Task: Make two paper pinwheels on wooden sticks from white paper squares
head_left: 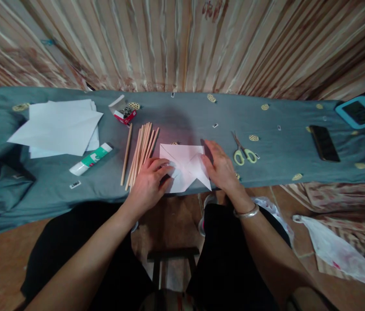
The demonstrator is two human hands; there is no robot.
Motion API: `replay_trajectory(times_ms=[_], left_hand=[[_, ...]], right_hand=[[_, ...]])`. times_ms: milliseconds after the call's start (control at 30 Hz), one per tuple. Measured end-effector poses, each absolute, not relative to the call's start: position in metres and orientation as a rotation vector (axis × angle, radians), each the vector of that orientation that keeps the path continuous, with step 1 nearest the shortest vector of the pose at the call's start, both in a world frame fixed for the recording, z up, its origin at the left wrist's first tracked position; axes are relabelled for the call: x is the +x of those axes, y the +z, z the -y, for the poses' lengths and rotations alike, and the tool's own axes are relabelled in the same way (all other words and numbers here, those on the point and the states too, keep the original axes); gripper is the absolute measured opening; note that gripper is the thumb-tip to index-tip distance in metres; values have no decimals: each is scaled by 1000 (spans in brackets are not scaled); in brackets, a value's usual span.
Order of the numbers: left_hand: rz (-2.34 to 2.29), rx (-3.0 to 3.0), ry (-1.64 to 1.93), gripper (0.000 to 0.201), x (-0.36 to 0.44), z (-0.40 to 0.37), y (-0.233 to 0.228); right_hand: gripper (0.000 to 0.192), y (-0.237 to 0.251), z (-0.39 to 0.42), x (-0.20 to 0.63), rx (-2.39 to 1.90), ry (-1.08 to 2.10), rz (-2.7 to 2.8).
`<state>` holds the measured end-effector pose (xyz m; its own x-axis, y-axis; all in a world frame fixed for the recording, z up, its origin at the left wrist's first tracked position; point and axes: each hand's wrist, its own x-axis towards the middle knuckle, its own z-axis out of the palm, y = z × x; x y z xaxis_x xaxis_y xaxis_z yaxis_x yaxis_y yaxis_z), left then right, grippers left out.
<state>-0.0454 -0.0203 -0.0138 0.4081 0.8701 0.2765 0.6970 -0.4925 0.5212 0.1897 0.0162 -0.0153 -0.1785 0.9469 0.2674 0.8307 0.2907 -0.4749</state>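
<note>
white folded paper sheet (185,166) lies at the near edge of the grey cloth worktop (182,114). left hand (148,183) and right hand (221,166) press flat on it, fingers spread, gripping nothing. best to keep the edges aligned and crease firmly. wooden sticks (140,151) just left, green-handled scissors (243,152) right.

A grey-blue cloth (182,112) with small yellow oval patterns covers the long table across the middle of the frame. At upper left lies a loose stack of white paper sheets (59,127), with a white-and-green glue stick (90,159) just below it. A small red-and-white box of metal clips (123,112) sits open near a bundle of thin wooden sticks (140,153). Right of centre lie green-handled scissors (243,151), then a black phone (324,143) and a blue-framed device (361,112). A white plastic bag (338,252) lies at lower right.
</note>
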Motion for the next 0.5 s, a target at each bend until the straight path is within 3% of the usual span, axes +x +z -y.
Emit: replay_trajectory(times_ms=[167,500], left_hand=[[-1393,2332,750,35,-46,20,-16],[-1375,2234,806,37,-37,8,-16]], right_hand=[[44,-18,-37,185,-1526,308,2211],[29,-4,-23,210,-1504,400,2170]])
